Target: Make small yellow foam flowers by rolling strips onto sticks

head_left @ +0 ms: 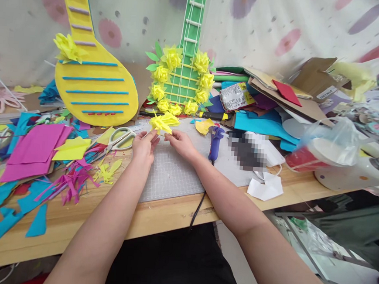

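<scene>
A yellow paper flower [165,121] with pointed petals is held up over the grey cutting mat [170,177]. My left hand [144,146] pinches it from below on its left side. The fingers of my right hand [182,145] are closed at the flower's lower right edge, and what lies between those fingertips is too small to make out. To the right stands a purple glue gun [215,144], its black cord trailing off the table's front. Left of my left hand lie white-handled scissors [121,139].
A yellow guitar-like cutout [97,82] and a green one [192,50] ringed with yellow flowers lean at the back. Magenta paper [36,149] and scraps cover the left. Stacked card [271,98], a red-and-white cup [316,154] and a white mask [266,186] are right.
</scene>
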Demonstrator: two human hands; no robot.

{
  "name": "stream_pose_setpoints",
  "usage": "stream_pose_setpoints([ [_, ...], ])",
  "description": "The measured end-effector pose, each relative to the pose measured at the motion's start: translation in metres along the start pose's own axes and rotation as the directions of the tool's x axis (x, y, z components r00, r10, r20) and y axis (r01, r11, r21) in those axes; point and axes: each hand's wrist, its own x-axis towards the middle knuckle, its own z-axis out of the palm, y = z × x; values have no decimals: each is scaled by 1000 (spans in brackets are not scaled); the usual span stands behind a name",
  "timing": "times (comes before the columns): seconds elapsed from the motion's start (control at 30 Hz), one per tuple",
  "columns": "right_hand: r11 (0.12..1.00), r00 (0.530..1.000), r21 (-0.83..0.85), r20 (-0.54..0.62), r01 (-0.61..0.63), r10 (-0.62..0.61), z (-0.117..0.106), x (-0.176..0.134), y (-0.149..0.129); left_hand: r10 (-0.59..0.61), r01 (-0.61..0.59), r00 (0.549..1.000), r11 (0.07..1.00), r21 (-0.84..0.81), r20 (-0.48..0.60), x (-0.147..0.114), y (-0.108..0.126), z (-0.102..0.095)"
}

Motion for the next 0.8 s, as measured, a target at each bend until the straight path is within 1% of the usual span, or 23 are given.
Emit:
stream_pose_setpoints([
  [0.1, 1000, 1000, -27, 19, -6, 7, 1, 0, 1, 20, -20, 1000, 1000, -9, -7, 1, -1, 0],
  [0.17, 1000, 1000, -10, 18, 4, -4, 2, 1, 2, 33, -33, 999, 999, -13, -4, 2, -2, -1],
  [0.27, 995, 999, 94, 8, 33, -34, 5, 2, 4, 46, -46, 999, 999, -10, 0, 3, -3, -1],
  [0.37, 983, 1000, 183, -3, 26, -26, 8, 1, 5, 71, -71, 997, 997, 17, -9, 1, -4, -1],
  [0.5, 991, 1000, 134, -20, -19, 22, 10, -1, 3, 122, -117, 991, 989, 93, -56, -1, -4, 1],
  [0.67, 994, 998, 87, -2, -69, 69, 8, -1, 1, 152, -139, 985, 979, 150, -80, 0, -6, 2],
  [0.7, 995, 996, 66, -37, -74, 77, 8, -2, 0, 157, -140, 983, 976, 164, -93, 1, -6, 2],
  [0.73, 997, 992, 27, -105, -66, 68, 7, -3, -1, 163, -142, 981, 973, 180, -109, 2, -6, 2],
  [0.77, 999, 980, -32, -198, -43, 36, 6, -4, -3, 170, -143, 978, 970, 195, -125, 2, -7, 2],
  [0.8, 993, 950, -116, -308, 12, -47, 5, -6, -5, 176, -145, 975, 967, 210, -139, 3, -7, 1],
])
